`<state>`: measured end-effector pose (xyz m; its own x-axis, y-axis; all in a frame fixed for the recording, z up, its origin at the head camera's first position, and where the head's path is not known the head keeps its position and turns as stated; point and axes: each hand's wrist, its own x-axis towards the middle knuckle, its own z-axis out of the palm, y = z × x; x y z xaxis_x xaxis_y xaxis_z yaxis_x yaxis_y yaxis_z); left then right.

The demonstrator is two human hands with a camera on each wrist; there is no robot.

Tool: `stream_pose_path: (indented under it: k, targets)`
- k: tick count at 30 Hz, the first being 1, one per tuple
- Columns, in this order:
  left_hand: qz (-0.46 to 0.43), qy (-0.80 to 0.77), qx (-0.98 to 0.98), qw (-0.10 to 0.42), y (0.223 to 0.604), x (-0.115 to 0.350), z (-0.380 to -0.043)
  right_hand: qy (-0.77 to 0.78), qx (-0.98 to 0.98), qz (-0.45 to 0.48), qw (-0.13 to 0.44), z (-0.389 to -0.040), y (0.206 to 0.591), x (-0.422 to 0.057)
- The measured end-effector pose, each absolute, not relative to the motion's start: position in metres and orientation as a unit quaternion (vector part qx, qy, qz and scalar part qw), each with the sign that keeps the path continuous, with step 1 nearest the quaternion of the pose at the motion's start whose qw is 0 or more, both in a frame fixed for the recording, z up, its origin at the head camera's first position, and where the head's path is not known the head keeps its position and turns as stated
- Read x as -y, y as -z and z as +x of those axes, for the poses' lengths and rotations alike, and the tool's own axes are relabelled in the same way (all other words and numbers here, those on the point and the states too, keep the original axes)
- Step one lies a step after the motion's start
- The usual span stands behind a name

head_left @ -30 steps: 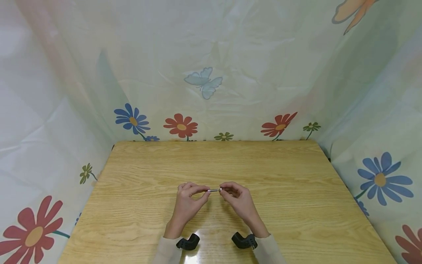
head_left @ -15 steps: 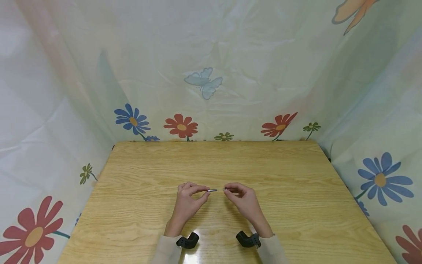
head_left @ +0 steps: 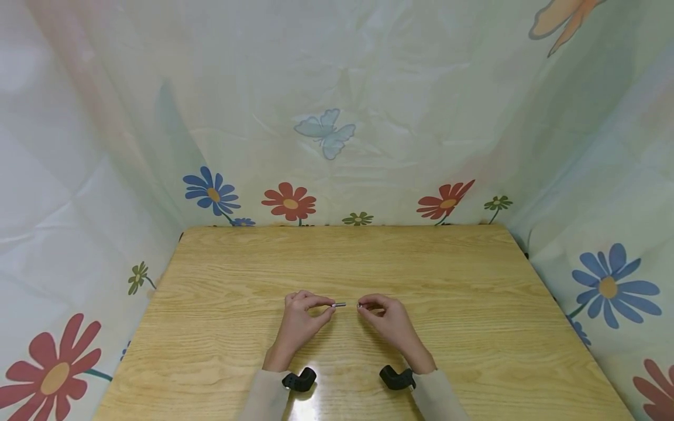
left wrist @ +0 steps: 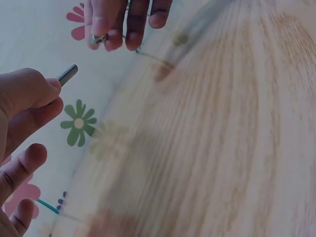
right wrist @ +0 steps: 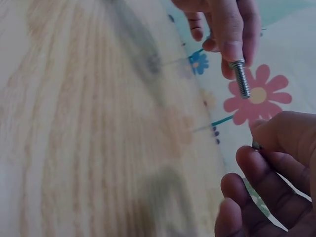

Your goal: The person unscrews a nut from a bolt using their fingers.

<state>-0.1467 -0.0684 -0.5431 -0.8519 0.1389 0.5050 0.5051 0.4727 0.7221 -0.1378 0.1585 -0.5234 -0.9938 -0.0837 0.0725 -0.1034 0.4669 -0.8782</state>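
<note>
My left hand (head_left: 299, 321) pinches a silvery bolt (head_left: 340, 304) between thumb and forefinger, its shank pointing right toward my other hand. The threads of the bolt (right wrist: 241, 81) show clearly in the right wrist view, while its head end is mostly hidden by the fingertips. Facing it across a small gap, my right hand (head_left: 388, 321) pinches a small metal nut (left wrist: 98, 39) with thumb and forefinger. Only a sliver of the nut (right wrist: 256, 145) shows in the right wrist view. Bolt and nut are apart, roughly level with each other above the table.
A wood-grain table (head_left: 337, 257) lies under both hands. Behind it and at the sides hangs a pale curtain (head_left: 411, 117) printed with flowers and butterflies. A black wrist camera (head_left: 300, 380) is strapped to the left wrist and another camera (head_left: 397, 378) to the right.
The right hand has drawn the nut off to the right, away from the bolt's end, opening a gap, and then dipped slightly. The left hand has stayed nearly still with the bolt.
</note>
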Motion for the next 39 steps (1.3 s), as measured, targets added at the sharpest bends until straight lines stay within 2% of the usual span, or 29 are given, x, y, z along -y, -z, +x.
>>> stream_pose_path:
  k: [20, 28, 39]
  targets:
    - [-0.184, 0.418, 0.878, 0.143, 0.562, 0.065, -0.152, -0.452, 0.888, 0.081, 0.014, -0.14, 0.544, -0.149]
    - [-0.175, 0.397, 0.893, 0.118, 0.567, 0.067, -0.156, -0.421, 0.9, 0.108, 0.034, -0.141, 0.551, -0.143]
    - [-0.17, 0.386, 0.898, 0.123, 0.569, 0.066, -0.159, -0.401, 0.91, 0.094, 0.043, -0.144, 0.555, -0.137]
